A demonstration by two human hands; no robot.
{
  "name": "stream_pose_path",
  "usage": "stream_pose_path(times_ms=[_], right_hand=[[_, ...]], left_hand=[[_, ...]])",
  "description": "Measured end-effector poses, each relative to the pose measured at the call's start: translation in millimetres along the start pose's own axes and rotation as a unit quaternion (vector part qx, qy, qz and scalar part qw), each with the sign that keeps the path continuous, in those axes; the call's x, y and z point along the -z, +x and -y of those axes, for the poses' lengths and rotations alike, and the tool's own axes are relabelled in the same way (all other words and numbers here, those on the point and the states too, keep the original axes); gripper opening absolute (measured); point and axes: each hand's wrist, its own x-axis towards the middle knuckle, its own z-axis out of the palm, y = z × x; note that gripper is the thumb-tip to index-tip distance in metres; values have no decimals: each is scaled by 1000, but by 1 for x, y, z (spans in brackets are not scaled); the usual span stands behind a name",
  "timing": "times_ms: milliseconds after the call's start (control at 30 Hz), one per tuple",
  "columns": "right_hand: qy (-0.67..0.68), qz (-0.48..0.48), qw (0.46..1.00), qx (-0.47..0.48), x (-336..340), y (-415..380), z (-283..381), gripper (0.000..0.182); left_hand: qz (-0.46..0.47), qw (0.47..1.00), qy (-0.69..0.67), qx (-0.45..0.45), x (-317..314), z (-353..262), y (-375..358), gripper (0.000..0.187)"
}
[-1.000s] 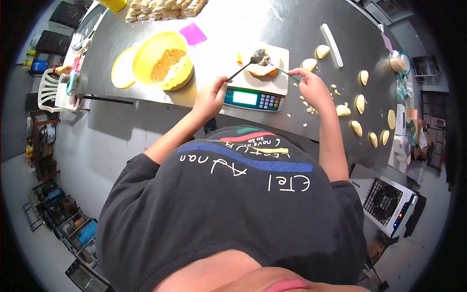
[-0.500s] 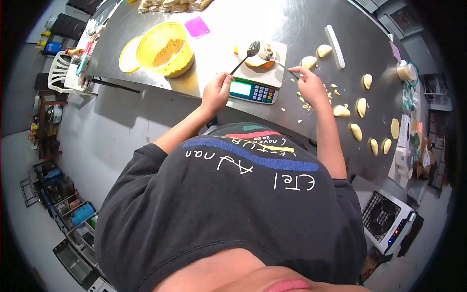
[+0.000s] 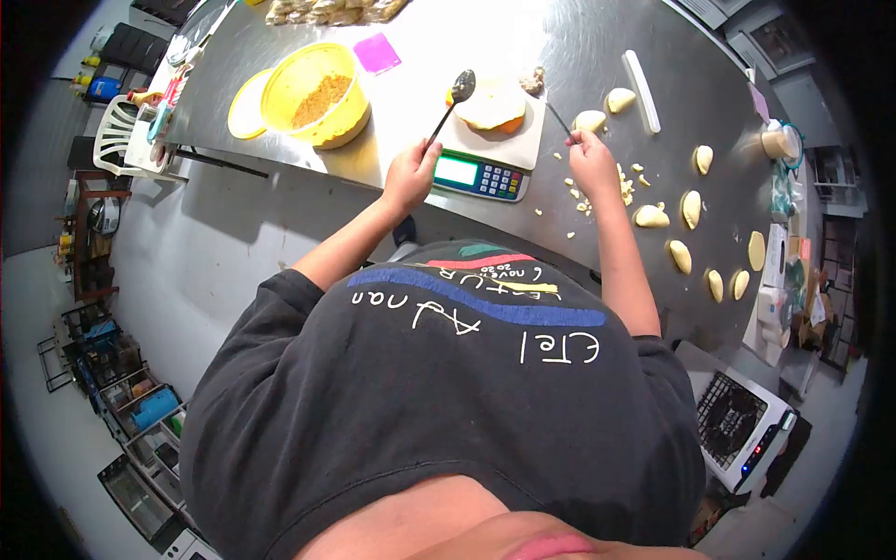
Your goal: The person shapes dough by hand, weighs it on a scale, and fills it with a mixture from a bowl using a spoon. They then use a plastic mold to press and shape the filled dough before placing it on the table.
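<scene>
My left hand (image 3: 411, 175) is closed around the handle of a black spoon (image 3: 463, 87), whose dark bowl is raised over the left side of the scale (image 3: 481, 175). In my right hand (image 3: 595, 168) is a thin-handled spoon (image 3: 558, 119); lumpy brownish filling (image 3: 532, 81) covers its far end, above the scale's right edge. Between the two utensils, a flat pale dough round (image 3: 492, 105) lies on something orange (image 3: 511, 125) on the scale's white plate. The scale's display is lit, but its digits are unreadable.
A yellow tub (image 3: 317, 98) of orange-brown crumbly filling stands left, by a pink square (image 3: 376, 53). Several pale dough pieces (image 3: 691, 209) and small scraps (image 3: 625, 187) are spread rightward, near a white strip (image 3: 641, 91). Wrapped packs (image 3: 331, 11) lie at the far edge.
The filling has lifted off the dough round and moved right on the right-hand spoon. The black spoon has shifted left, away from the dough.
</scene>
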Motion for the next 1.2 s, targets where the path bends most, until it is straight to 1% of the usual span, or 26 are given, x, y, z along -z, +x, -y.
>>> stream_pose_path(times_ms=[33,67,100,133,167,233,300,333,367,433,533,567,633,667,733,767,833,867,967,1033,1067,1133,1167,1200], right_hand=[[0,0,1000,0,-1,3,-3,24],[-17,-11,1000,21,-1,9,-6,21],[-35,-22,998,42,-2,15,-9,19],[-35,-22,998,41,-5,26,-15,19],[-45,-8,997,58,-8,39,-21,19],[-55,8,996,74,-18,71,-38,19],[-1,51,991,125,-32,106,-60,20],[-1,54,991,125,-37,119,-64,20],[12,67,991,115,-43,131,-68,19],[25,85,991,104,-49,141,-66,19],[-3,128,988,82,-49,149,-55,11],[-4,130,988,82,-47,149,-50,11],[-26,142,987,76,-43,147,-42,9],[-26,143,986,76,-41,145,-39,9],[2,141,987,72,-39,143,-36,9],[1,141,987,73,-41,144,-38,9],[53,140,985,90,-46,148,-44,7],[52,140,985,91,-46,151,-48,7],[33,133,986,91,-44,148,-44,6],[-12,125,985,116,-45,153,-48,6],[-13,125,985,115,-47,155,-51,6],[-35,122,981,148,-49,156,-53,9],[-36,121,981,149,-49,156,-55,9],[-42,97,983,151,-49,151,-53,14]], left_hand=[[-11,1000,10,-21,-1,-2,-2,28],[-10,1000,10,-21,-2,-5,-6,28],[55,998,17,-7,0,-18,-10,27],[120,992,25,8,0,-25,-11,27],[174,979,97,-37,-6,-14,-12,25],[262,947,153,-107,-19,-20,-19,23],[287,932,147,-165,-35,-23,-25,26],[319,911,160,-205,-40,-23,-24,25],[336,900,150,-235,-48,-14,-25,17],[357,889,168,-232,-58,-13,-27,12],[356,890,181,-218,-62,-12,-28,14],[356,891,181,-217,-63,-11,-28,14],[346,884,185,-253,-65,-5,-29,16],[346,885,185,-252,-66,-3,-30,16],[323,883,175,-291,-67,0,-30,19],[323,884,175,-291,-68,1,-31,19],[325,881,186,-288,-67,0,-31,20],[324,881,186,-288,-68,-1,-31,20],[323,882,194,-283,-67,-5,-30,18],[330,889,188,-255,-68,-8,-30,17],[329,890,187,-255,-68,-9,-31,17],[324,892,194,-248,-67,-10,-33,16],[322,892,194,-249,-66,-11,-33,16],[319,898,183,-243,-64,-11,-34,15]])
